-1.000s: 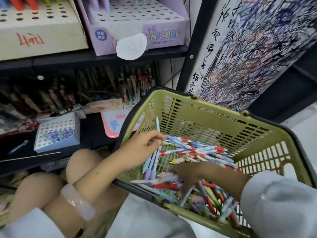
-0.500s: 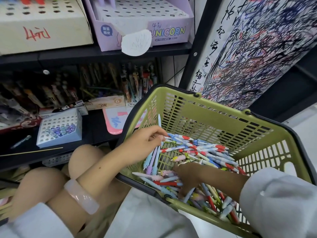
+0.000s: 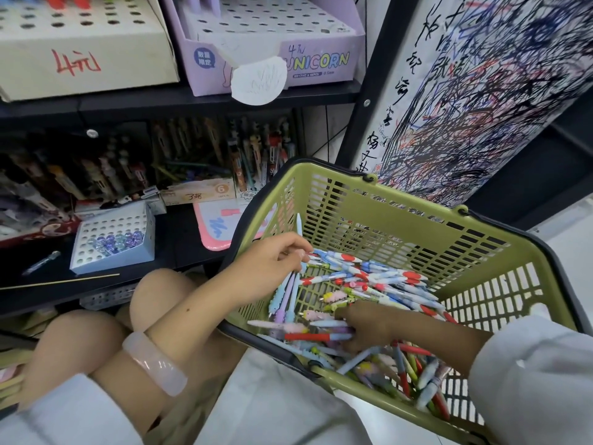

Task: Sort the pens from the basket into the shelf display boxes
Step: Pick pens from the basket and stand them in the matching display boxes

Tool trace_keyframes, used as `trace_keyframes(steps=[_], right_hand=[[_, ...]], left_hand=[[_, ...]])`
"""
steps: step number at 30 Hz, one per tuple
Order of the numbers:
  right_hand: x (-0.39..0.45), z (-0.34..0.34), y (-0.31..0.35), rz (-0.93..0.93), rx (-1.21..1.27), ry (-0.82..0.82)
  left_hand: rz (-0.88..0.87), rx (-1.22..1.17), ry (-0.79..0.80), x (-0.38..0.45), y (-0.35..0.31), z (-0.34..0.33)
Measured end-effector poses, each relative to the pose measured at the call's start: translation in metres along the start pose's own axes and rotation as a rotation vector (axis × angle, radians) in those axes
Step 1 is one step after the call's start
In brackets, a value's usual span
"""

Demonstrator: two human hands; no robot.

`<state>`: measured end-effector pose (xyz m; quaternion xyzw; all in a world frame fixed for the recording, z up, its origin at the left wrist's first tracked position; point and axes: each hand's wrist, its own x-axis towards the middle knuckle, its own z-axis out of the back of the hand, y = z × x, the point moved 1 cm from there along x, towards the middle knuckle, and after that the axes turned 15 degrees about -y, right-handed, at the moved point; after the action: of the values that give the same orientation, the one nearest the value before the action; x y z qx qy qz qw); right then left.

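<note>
Left hand (image 3: 272, 261) — grip clenched round a small bunch of pastel pens (image 3: 287, 295), tips hanging into the basket (image 3: 401, 232). Right hand (image 3: 365, 329) — fingers buried in the loose pens (image 3: 369, 284); whether it grasps one cannot be told.

Risk: the bunch is held near one end only, so a pen may slip back into the heap; the basket sits tilted and could tip out pens.

Pens: slim, many colours, some red-and-white, lying crossed in the basket bottom. Boxes: purple box (image 3: 272, 56) and cream box (image 3: 80, 56) on the shelf above, holes mostly unfilled.
</note>
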<state>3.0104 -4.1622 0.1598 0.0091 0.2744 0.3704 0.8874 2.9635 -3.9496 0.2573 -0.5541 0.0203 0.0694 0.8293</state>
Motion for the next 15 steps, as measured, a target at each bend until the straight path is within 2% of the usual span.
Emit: trace_keyframes(steps=[2,7,9,13,15], right_hand=[[-0.001,0.016,-0.003,-0.046,0.230,-0.080],[-0.007,0.081,0.003,-0.254,1.106,-0.357],[-0.005,0.101,0.015,-0.311,1.377,-0.424],[0.005,0.121,0.053,-0.303,1.662,-0.477],[0.008,0.126,0.072,-0.293,1.723,-0.522]], left_hand=[[0.008,-0.005,-0.009,0.000,-0.001,0.001],[0.075,-0.026,-0.065,0.003,-0.003,-0.004],[0.135,-0.079,-0.074,0.003,-0.003,-0.008],[0.238,-0.340,0.039,-0.002,-0.013,-0.019],[0.243,-0.464,0.029,-0.002,-0.021,-0.023]])
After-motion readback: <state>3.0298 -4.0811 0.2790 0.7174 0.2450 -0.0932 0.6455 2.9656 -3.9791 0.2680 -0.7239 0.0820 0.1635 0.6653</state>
